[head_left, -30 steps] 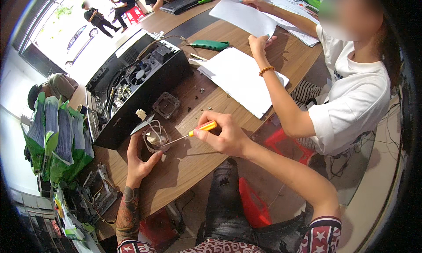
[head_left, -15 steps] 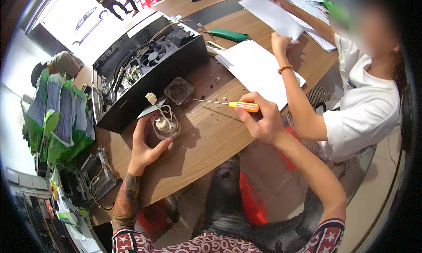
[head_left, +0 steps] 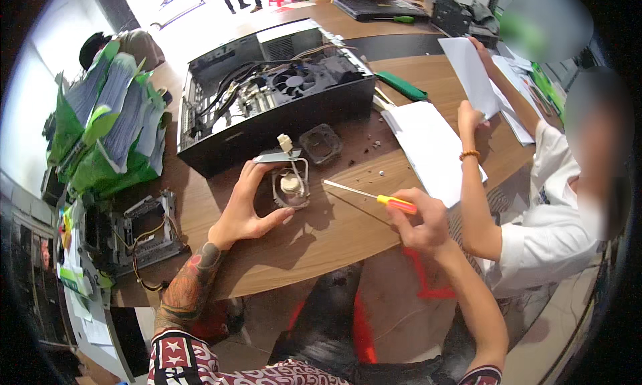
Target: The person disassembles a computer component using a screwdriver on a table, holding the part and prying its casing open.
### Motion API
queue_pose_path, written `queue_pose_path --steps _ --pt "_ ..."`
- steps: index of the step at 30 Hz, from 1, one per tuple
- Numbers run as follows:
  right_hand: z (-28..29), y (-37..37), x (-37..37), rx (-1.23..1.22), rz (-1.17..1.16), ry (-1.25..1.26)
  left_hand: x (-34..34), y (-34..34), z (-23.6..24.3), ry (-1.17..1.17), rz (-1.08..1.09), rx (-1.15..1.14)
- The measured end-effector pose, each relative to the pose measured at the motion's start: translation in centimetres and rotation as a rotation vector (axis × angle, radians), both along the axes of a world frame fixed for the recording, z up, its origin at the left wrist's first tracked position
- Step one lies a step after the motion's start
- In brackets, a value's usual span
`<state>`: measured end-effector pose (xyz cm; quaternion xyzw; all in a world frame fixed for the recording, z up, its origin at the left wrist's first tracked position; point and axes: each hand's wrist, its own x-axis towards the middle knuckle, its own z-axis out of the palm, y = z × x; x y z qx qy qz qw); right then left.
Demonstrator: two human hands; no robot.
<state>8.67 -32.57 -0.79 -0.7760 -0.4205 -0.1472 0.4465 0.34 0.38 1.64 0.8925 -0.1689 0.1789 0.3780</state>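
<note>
My left hand (head_left: pixel 244 214) curls around a small part with a clear rounded frame, white round core and white wires (head_left: pixel 290 184), fingers behind it and thumb at its lower edge. A pale connector (head_left: pixel 285 143) stands up from its wires, beside a flat silvery plate (head_left: pixel 274 157) at my fingertips. My right hand (head_left: pixel 422 223) grips a screwdriver (head_left: pixel 396 204) by its yellow and red handle. The screwdriver's tip points left, a short way right of the part and apart from it. A dark square frame (head_left: pixel 321 144) lies on the table just beyond.
An open computer case (head_left: pixel 281 114) stands behind the part. Loose screws (head_left: pixel 382 172) lie right of it, then white papers (head_left: pixel 431 151) and a green tool (head_left: pixel 401 85). A co-worker's hand (head_left: pixel 473 114) holds paper at right. A metal bracket (head_left: pixel 150 234) sits at left.
The view has shifted, so the table appears lower and further right. The screwdriver's tip now points up toward the left more, nearer the part. Both hands keep their hold.
</note>
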Motion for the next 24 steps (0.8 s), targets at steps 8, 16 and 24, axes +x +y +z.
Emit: queue_pose_path --steps 8,16,24 --pt "1.6 3.8 0.4 0.343 -0.067 0.478 -0.2 1.2 -0.6 0.003 0.127 -0.243" --pt "1.3 5.5 0.7 0.369 0.028 0.699 -0.1 0.3 -1.6 0.119 0.252 -0.603" --pt "0.6 5.0 0.7 0.390 -0.025 0.656 0.5 1.1 -1.8 0.284 0.231 -0.764"
